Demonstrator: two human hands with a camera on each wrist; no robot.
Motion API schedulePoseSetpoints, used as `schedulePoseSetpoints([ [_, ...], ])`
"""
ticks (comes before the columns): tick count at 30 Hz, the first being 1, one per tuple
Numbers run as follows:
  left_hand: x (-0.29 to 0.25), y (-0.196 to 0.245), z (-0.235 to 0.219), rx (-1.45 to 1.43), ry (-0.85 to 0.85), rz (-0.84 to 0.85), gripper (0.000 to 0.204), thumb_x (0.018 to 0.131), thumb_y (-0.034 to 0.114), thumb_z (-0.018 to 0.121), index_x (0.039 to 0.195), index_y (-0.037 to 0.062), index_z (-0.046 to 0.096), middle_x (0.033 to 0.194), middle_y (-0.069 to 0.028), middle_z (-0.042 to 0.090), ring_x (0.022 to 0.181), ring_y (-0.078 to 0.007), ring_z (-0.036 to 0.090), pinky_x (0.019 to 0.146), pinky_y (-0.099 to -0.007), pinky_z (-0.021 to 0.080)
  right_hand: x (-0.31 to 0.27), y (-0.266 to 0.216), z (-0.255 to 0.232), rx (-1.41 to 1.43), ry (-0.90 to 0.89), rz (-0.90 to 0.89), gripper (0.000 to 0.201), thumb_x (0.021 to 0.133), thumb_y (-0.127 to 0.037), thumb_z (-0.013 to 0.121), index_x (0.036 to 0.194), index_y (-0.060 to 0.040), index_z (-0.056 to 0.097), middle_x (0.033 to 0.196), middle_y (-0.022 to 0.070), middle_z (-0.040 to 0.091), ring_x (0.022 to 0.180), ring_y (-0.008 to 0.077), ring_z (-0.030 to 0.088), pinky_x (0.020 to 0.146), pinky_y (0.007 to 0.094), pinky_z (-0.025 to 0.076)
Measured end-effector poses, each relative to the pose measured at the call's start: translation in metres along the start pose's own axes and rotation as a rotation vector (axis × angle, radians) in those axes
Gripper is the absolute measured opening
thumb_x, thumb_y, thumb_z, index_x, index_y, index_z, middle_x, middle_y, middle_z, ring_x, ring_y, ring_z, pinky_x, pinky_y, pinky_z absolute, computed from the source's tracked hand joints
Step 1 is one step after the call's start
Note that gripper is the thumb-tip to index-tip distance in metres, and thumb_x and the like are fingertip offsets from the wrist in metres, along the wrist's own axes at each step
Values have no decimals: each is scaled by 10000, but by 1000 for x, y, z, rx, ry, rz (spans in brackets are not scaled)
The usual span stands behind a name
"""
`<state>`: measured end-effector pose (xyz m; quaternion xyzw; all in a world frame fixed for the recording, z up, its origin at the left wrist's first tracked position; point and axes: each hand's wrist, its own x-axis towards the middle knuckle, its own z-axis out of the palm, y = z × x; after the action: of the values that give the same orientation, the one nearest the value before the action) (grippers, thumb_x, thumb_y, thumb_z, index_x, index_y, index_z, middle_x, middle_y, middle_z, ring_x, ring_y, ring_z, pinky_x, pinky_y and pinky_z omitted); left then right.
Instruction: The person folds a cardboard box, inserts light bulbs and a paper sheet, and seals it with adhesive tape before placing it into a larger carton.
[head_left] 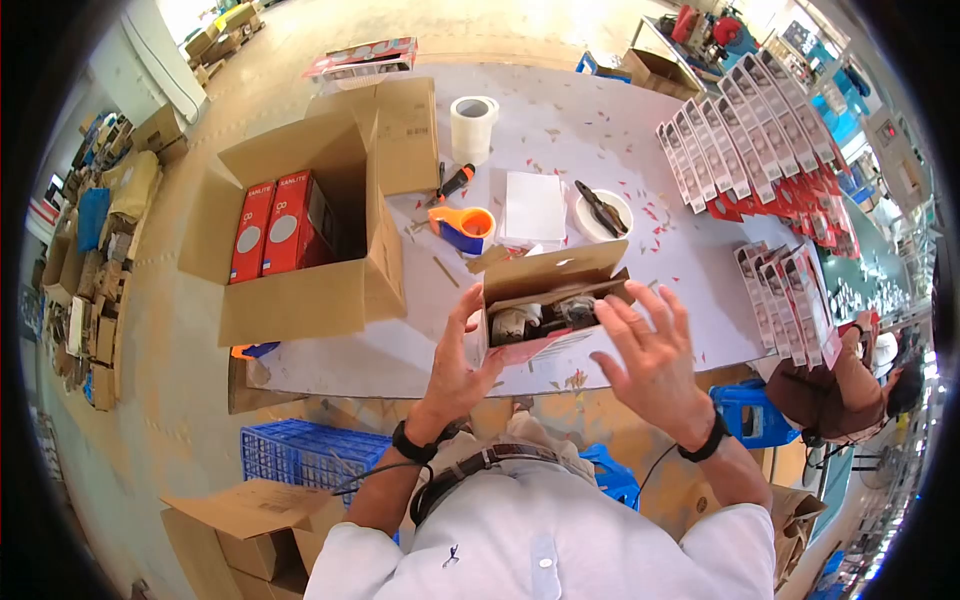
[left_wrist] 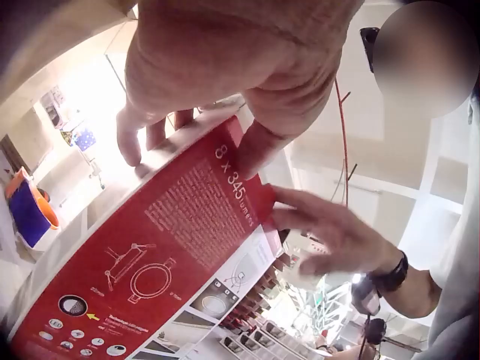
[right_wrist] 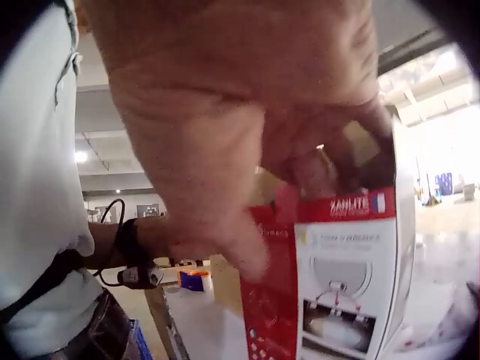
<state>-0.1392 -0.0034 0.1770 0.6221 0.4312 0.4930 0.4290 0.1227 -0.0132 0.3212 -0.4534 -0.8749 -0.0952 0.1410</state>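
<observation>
An open-topped red and white printed box (head_left: pixel 545 349) stands at the table's near edge, its cardboard flap (head_left: pixel 555 262) raised. Wrapped pieces (head_left: pixel 516 323) lie inside it. The left hand (head_left: pixel 458 358) grips the box's left end; the left wrist view shows its thumb on the red face (left_wrist: pixel 187 217) and the other fingers round the far side. At the right end, the right hand (head_left: pixel 652 358) has its fingers extended at the opening. In the right wrist view these fingers reach over the rim of the box (right_wrist: pixel 345 206), partly hidden by the palm (right_wrist: pixel 217 112).
A large carton (head_left: pixel 290 305) holding red boxes (head_left: pixel 285 230) stands left. Behind the hands are a tape roll (head_left: pixel 470 130), a tape dispenser (head_left: pixel 465 227), white sheets (head_left: pixel 533 207) and pliers (head_left: pixel 600 210). Printed packs (head_left: pixel 740 130) stand in rows at right, near another person (head_left: pixel 825 400).
</observation>
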Motion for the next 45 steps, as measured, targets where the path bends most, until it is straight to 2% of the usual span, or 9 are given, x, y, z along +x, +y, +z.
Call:
schedulePoseSetpoints([
  [4, 2, 9, -1, 32, 24, 24, 965, 839, 60, 813, 1624, 71, 252, 1602, -126, 418, 1471, -269, 419, 1120, -421, 392, -3, 11, -12, 169, 153, 7, 612, 752, -199, 863, 1303, -55, 641, 1293, 150, 659, 1226, 343, 600, 1070, 482, 440],
  [7, 3, 24, 0, 70, 105, 73, 884, 881, 99, 789, 1610, 54, 292, 1564, -131, 471, 1445, -258, 440, 1117, -409, 387, -11, 35, 11, 436, 322, 287, 606, 814, -194, 848, 1347, -43, 603, 1313, 189, 641, 1216, 368, 607, 1024, 482, 483],
  [12, 7, 12, 29, 122, 336, 17, 539, 958, 105, 698, 1455, -4, 522, 1349, -152, 645, 1218, -238, 619, 959, -356, 480, -24, 45, 82, 1135, 213, 645, 561, 908, -92, 775, 1414, -35, 541, 1232, 122, 705, 1115, 177, 680, 824, 313, 603],
  [16, 31, 2, 29, 193, 464, 82, 380, 997, 90, 672, 1354, -30, 624, 1249, -117, 680, 1091, -163, 649, 888, -294, 517, 0, 34, 92, 895, 406, 634, 408, 918, -35, 713, 1316, -8, 626, 969, 88, 747, 905, 148, 723, 703, 287, 602],
  [20, 58, 1, 17, 262, 554, 142, 316, 995, 99, 677, 1285, -27, 661, 1139, -83, 666, 932, -148, 643, 831, -288, 531, 26, 34, 91, 938, 365, 737, 384, 905, -30, 690, 1285, -4, 639, 880, 98, 705, 738, 157, 686, 640, 301, 573],
  [26, 70, 1, 25, 242, 707, 119, 176, 929, 71, 692, 1095, 12, 695, 993, -109, 660, 872, -216, 615, 721, -322, 489, 46, 43, 114, 630, 377, 668, 360, 893, -27, 636, 1251, -54, 657, 861, 122, 672, 710, 229, 662, 660, 348, 556],
  [34, 70, -6, 24, 361, 762, 158, 165, 935, 56, 696, 1092, 5, 682, 943, -40, 641, 790, -104, 556, 717, -267, 482, 66, 47, 128, 755, 526, 698, 167, 966, -151, 707, 1065, -17, 708, 863, 132, 691, 757, 236, 658, 714, 356, 533],
  [39, 81, 9, 27, 337, 852, 213, 118, 922, 40, 700, 1038, 20, 710, 900, -110, 658, 773, -247, 600, 683, -350, 492, 55, 25, 131, 599, 702, 604, 107, 924, -17, 703, 1025, -13, 670, 876, 117, 622, 716, 247, 617, 650, 345, 519],
  [45, 81, 5, 26, 321, 838, 267, 166, 900, -5, 715, 1064, 14, 707, 920, -113, 642, 797, -233, 604, 684, -329, 497, 49, 29, 140, 512, 724, 411, 209, 824, 101, 720, 941, -14, 590, 840, 107, 571, 682, 221, 560, 602, 350, 473],
])
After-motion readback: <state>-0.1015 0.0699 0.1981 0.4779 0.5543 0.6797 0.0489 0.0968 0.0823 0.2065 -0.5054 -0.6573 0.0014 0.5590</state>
